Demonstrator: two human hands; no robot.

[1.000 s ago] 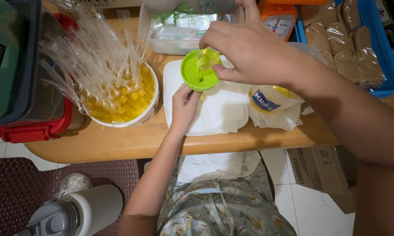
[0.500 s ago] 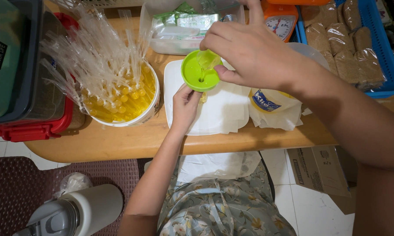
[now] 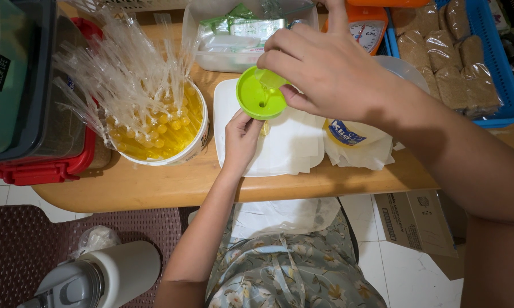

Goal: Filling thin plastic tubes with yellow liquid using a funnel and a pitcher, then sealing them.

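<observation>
The right hand [image 3: 331,68] has its fingers curled, thumb and fingertips pinching a small clear cup [image 3: 273,78] tipped over the bowl of a green funnel [image 3: 261,100]. The funnel sits just under those fingers, its spout pointing down into the left hand [image 3: 241,137]. The left hand is closed around something small and yellowish right under the spout; what exactly it grips is hidden by the funnel and fingers.

There is 1 funnel and 1 cup. Both hands work above 1 white tray [image 3: 279,154] lined with white paper. Left of it stands 1 white bucket [image 3: 171,154] packed with many thin clear plastic tubes [image 3: 126,85], too many to count, their lower ends filled yellow. Right of the tray lies 1 plastic bag with yellow contents [image 3: 356,140]. Behind are 1 clear container [image 3: 234,34], 1 orange kitchen scale [image 3: 368,28] and 1 blue basket [image 3: 499,85] holding at least 6 brown packets.

All of this rests on a wooden table [image 3: 154,185] with a rounded edge. Below are white floor tiles, a dark red mat [image 3: 23,245], a white flask [image 3: 97,279] and a cardboard box [image 3: 416,219].
</observation>
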